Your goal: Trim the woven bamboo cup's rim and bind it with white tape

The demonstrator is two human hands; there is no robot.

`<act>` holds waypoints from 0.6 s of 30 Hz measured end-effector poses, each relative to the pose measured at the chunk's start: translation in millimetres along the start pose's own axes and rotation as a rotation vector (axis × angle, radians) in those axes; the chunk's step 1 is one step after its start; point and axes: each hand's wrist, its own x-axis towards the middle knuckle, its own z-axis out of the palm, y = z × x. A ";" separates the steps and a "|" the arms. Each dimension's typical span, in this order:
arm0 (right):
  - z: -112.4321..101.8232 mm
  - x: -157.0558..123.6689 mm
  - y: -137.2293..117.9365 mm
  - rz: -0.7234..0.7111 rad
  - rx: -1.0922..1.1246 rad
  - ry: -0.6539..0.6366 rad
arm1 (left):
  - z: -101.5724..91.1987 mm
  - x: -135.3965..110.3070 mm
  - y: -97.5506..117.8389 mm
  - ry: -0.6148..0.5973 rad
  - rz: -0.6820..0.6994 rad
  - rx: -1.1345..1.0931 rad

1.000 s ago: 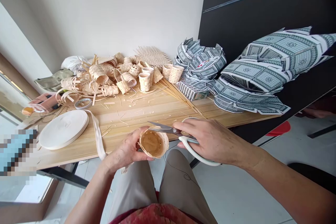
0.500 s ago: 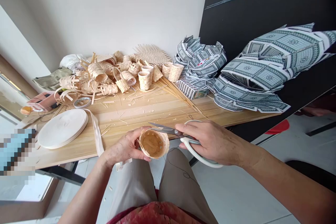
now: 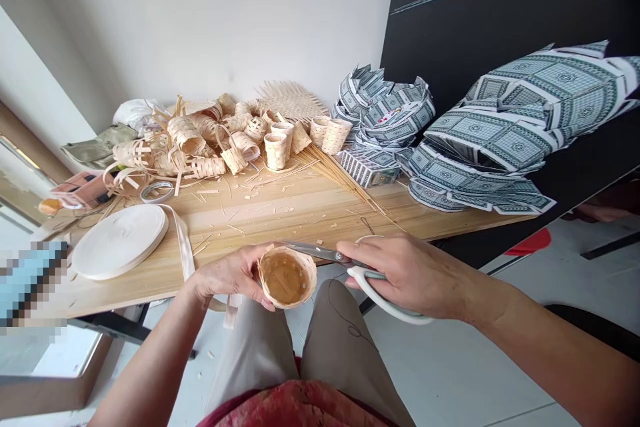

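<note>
A small woven basket [image 3: 286,277], tilted with its mouth toward me, is gripped at its left side by my left hand [image 3: 237,277]. My right hand [image 3: 405,277] is closed around the white handles of a pair of scissors [image 3: 317,251]. The blades lie along the far rim of the basket and look nearly closed. Whether a strip sits between them I cannot tell. From beside my left hand, a pale ribbon [image 3: 183,240] runs up to a flat white roll [image 3: 120,241] on the table.
Woven baskets [image 3: 187,137] crowd the back of the table [image 3: 240,213], with thin bamboo sticks [image 3: 345,180] and scattered offcuts nearby. Folded playing-card pieces [image 3: 490,133] fill the right side. A tape roll [image 3: 157,192] lies at left. Dark thread [image 3: 353,328] hangs over my trousers.
The basket and my left hand have shifted slightly left and down. The scissor blades have come closer together at the basket's far rim.
</note>
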 end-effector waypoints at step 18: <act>2.2 -6.4 4.0 -0.024 0.054 -0.051 | -3.1 2.7 0.6 -0.107 0.023 0.020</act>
